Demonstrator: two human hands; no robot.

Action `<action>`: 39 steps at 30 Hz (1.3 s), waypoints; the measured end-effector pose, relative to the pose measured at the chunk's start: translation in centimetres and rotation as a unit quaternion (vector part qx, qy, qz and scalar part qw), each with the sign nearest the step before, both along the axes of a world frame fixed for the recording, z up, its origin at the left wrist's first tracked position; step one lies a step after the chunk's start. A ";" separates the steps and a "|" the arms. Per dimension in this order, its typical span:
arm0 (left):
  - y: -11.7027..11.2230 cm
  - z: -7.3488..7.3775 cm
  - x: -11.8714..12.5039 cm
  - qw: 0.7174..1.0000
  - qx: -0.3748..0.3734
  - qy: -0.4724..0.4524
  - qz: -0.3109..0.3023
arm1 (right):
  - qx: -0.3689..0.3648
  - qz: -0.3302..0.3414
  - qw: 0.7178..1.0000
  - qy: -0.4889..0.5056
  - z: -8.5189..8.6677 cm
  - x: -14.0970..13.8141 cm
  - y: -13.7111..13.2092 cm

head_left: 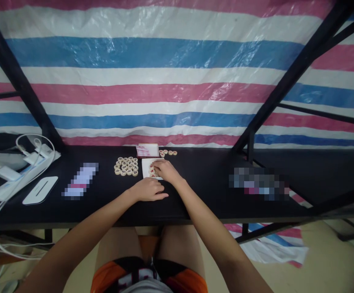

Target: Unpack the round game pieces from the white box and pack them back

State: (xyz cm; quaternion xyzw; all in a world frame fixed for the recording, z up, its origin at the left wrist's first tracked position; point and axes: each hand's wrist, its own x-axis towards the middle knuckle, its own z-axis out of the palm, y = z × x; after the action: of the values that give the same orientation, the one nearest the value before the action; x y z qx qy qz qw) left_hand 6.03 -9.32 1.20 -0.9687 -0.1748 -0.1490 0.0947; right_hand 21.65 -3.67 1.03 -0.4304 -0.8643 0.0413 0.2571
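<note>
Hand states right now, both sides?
Left hand: at the white box's near edge, thumb extended; grip can't be told.
Right hand: over red-marked xiangqi pieces in the box; fingers' grip can't be told.

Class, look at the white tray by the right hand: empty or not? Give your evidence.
Not empty: round pieces with red marks show inside the white tray. How full, I cannot tell; the right hand hides part.

On the flat black worktop (207, 195), an open white tray (145, 169) holds round cream game pieces (151, 171). From it, a block of round cream discs (123, 167) sits at nine o'clock, a red-and-white rectangular box (148, 150) behind at twelve, loose round cream tokens (170, 153) near one. Well apart toward nine lie a flat white device (39, 191), then a long white power strip (4, 190).
</note>
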 end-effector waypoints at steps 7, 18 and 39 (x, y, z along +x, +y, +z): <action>-0.1 0.3 0.0 1.000 -0.019 0.003 0.016 | -0.001 -0.016 1.000 0.024 -0.1 -0.1 -0.1; -0.1 0.3 -0.1 0.999 -0.031 0.005 0.022 | 0.026 -0.117 0.991 0.060 0.1 2.3 0.2; 2.2 1.6 -2.3 0.978 -0.012 -0.037 0.206 | -0.044 -0.313 0.948 -0.031 -2.6 6.0 4.2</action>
State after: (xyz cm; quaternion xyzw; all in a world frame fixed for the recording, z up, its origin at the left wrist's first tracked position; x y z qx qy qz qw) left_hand 3.71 -7.11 2.78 -0.9068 -0.3758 -0.1595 0.1051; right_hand 27.60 0.55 -1.61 -0.6910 -0.6912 -0.0170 0.2110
